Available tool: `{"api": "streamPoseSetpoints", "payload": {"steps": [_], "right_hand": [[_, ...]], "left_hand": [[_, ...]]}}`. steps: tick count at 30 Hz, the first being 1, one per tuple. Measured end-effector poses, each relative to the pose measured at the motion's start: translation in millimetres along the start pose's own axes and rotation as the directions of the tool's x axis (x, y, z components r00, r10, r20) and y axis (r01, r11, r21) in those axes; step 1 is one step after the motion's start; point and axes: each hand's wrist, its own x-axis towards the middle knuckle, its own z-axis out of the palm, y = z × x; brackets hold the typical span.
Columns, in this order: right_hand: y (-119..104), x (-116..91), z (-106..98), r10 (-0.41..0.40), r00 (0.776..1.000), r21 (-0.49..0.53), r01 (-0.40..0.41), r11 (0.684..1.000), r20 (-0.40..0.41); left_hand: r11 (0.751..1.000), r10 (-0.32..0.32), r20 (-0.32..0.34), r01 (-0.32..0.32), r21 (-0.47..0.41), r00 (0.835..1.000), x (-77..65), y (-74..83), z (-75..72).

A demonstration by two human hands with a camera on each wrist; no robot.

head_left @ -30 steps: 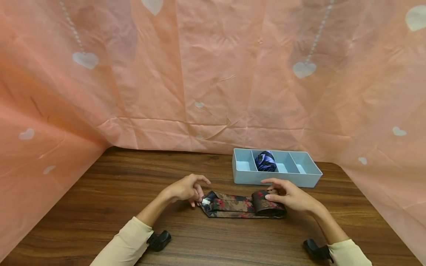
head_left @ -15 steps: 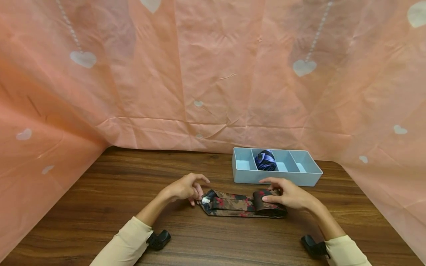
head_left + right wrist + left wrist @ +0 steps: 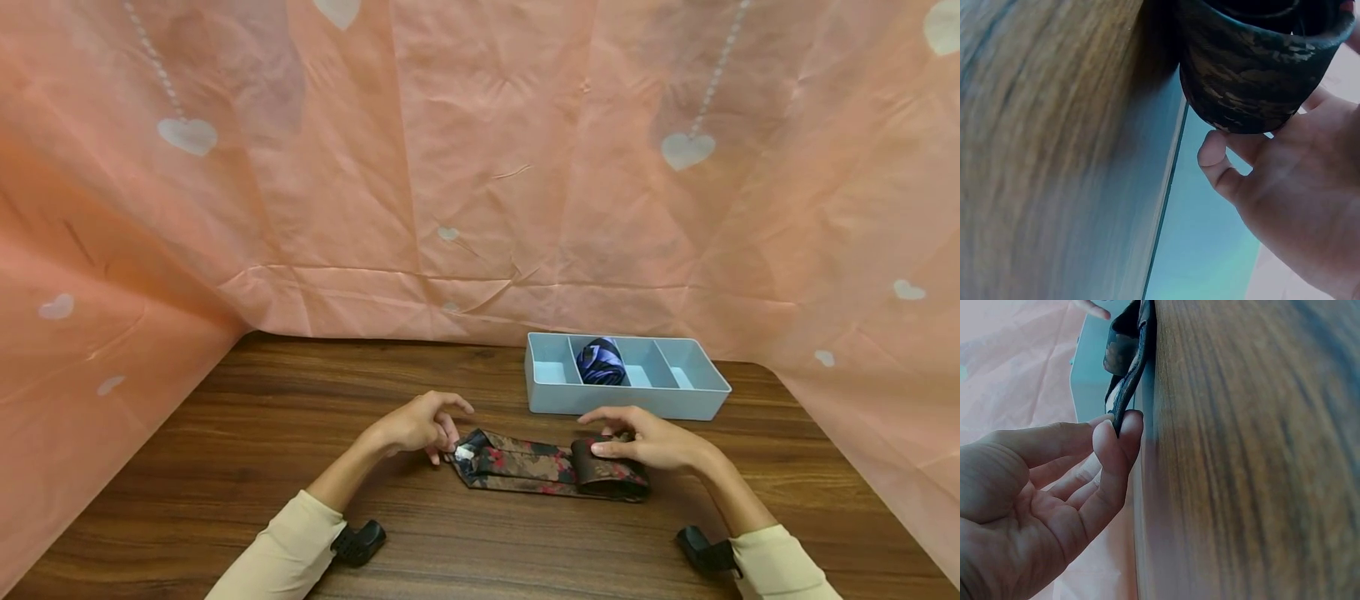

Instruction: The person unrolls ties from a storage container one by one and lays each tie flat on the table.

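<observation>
1. At the left hand (image 3: 416, 425), we see the tip of the patterned tie (image 3: 525, 467) pinched between fingers; the left wrist view shows the fingertips meeting on both sides of the cloth's edge. One finger of this hand stretches out above the pinch, apart from the cloth.
2. At the right hand (image 3: 663, 442), we see the thumb laid over the roll (image 3: 600, 469) at the tie's other end, with fingers behind it, so the hand holds the roll. In the right wrist view we find the roll close against the hand, its layers curving one inside another.
3. Between the two hands we see the tie lying lengthwise along the table (image 3: 450, 550), brown and black with red flowers, partly flat and partly rolled. Near its pointed left end we note a white patch (image 3: 464, 452).
4. Just beyond the right hand we see a light blue tray (image 3: 630, 403) with four compartments. In the second from the left sits a rolled blue tie (image 3: 600, 362), dark with lilac bands.
5. Back along the arms we see pale yellow sleeves (image 3: 281, 546) and a black device (image 3: 358, 543) at each wrist.
6. Around the dark wood-grained table we see a peach curtain (image 3: 480, 167), creased and printed with white hearts (image 3: 187, 136).
</observation>
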Motion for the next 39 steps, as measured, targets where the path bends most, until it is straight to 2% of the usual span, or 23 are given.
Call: {"api": "streamPoseSetpoints", "payload": {"steps": [14, 23, 39], "right_hand": [[5, -2, -1, -0.044, 0.999, 0.089, 0.043, 0.995, 0.010], [7, -2, -2, -0.054, 0.998, 0.064, 0.053, 0.997, 0.012], [13, -4, -2, -0.112, 0.993, 0.177, 0.104, 0.979, 0.032]], "left_hand": [[1.000, -0.005, -0.002, 0.005, -0.020, 1.000, 0.3, 1.2, 0.3], [1.000, -0.015, -0.006, 0.015, -0.009, 1.000, -0.4, 2.4, 0.0], [1.000, -0.008, 0.001, 0.008, 0.003, 1.000, -0.6, 1.5, -0.9]]}}
